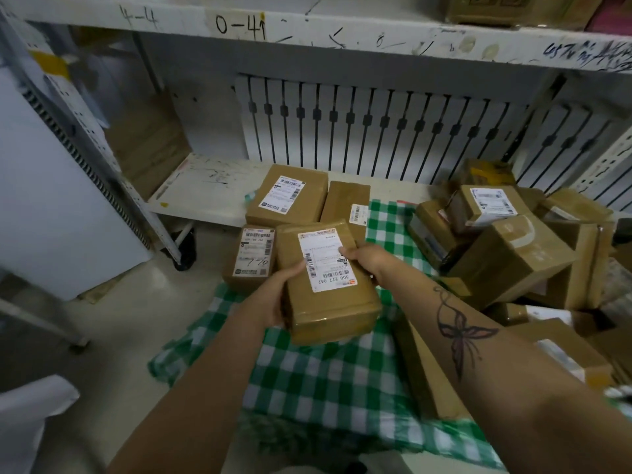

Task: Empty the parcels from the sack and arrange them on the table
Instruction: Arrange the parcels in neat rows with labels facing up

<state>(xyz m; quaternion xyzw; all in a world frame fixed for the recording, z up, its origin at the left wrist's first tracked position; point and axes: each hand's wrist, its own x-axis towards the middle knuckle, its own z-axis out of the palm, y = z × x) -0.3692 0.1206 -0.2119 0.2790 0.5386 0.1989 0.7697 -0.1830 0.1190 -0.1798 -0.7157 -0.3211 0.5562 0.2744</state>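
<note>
A white shelf marked with handwritten numbers is noted across the top, with a slatted panel beneath it. The desk is partly covered by a green and white checked cloth. A loose heap of brown boxes is recorded at the right, on and beside the cloth. Three labelled parcels are set close together at the far left edge of the cloth. One brown parcel is held above the cloth, just in front of those three, label upward. It is gripped at its left side by the left hand and at its right edge by the right hand. The fingers of both are curled round it, thumbs on top.
</note>
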